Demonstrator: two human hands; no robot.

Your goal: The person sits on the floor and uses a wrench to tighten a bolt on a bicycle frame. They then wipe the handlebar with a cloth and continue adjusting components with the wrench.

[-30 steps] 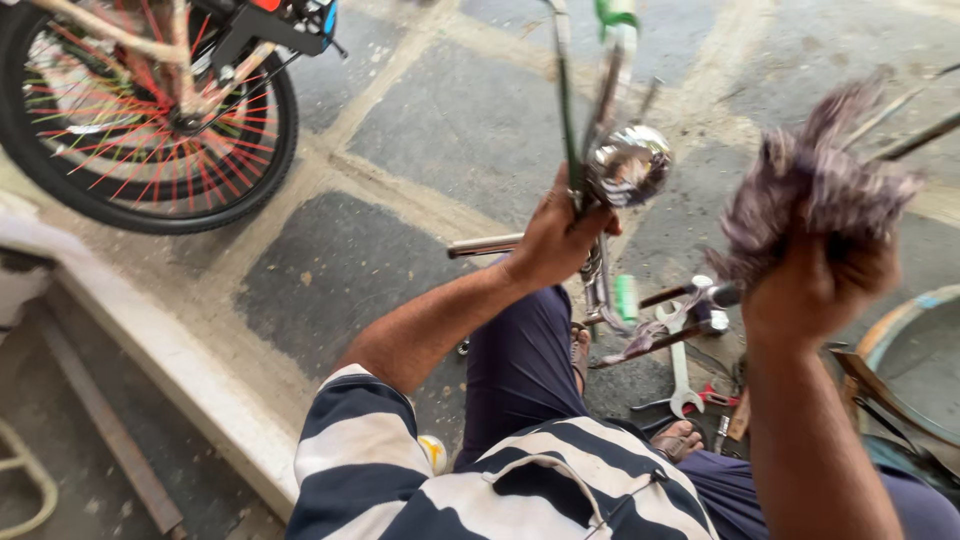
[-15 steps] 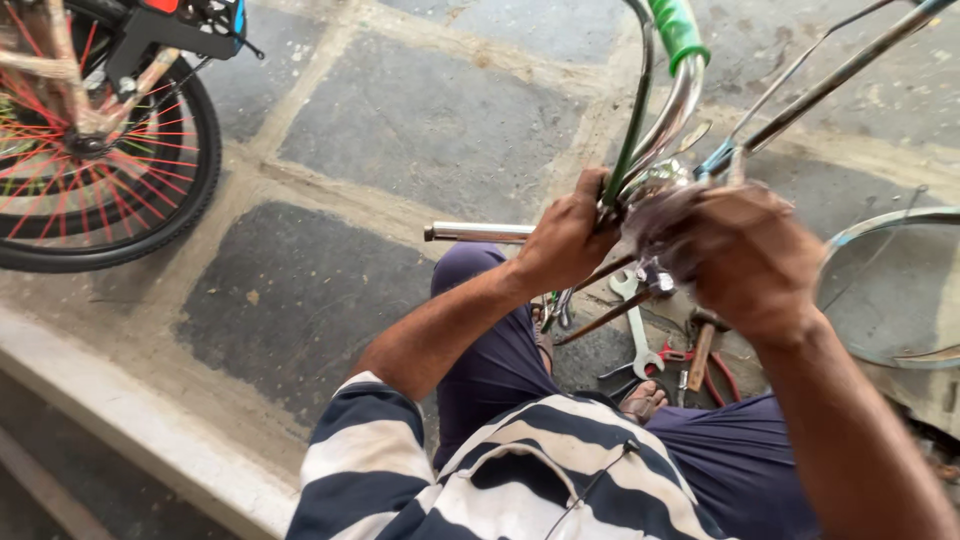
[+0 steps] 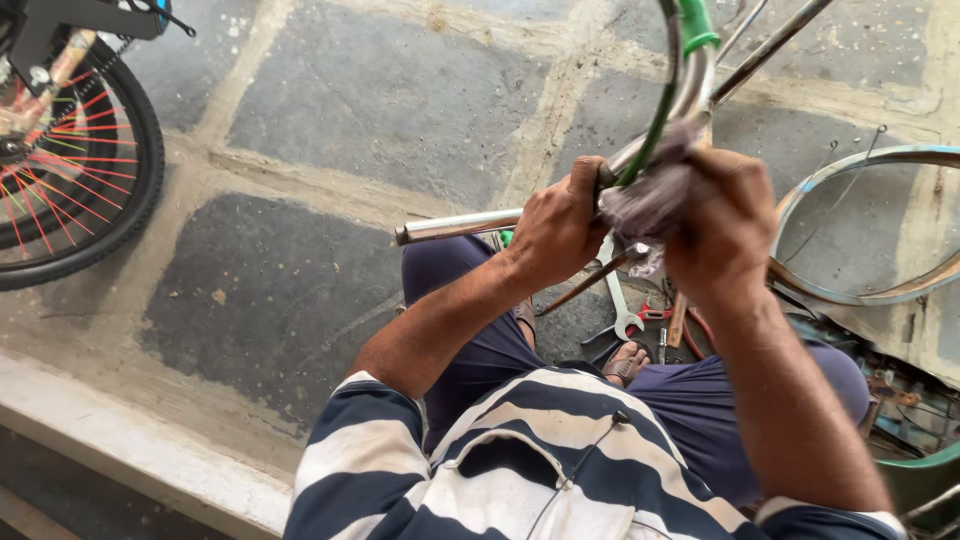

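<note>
Since the frame one second ago, the right hand (image 3: 730,225) has come down from a raised position, and the cloth (image 3: 645,205) it carries is now pressed against the metal part. Both hands now work close together.

Nearest the camera, the left hand (image 3: 560,225) is clenched around the chrome handlebar (image 3: 470,224), just beside the point where the green cable (image 3: 655,110) curves upward. The right hand is closed on the grey cloth, which is bunched against the bar next to the left hand.

Judged from this, wiping is under way; how much of the bar has been wiped cannot be told.

Below the hands, a spanner (image 3: 622,315) and other tools lie on the stone floor (image 3: 330,110). Farther right lies a bare wheel rim (image 3: 850,230). At far left stands a bicycle wheel (image 3: 70,170) with coloured spokes.
</note>
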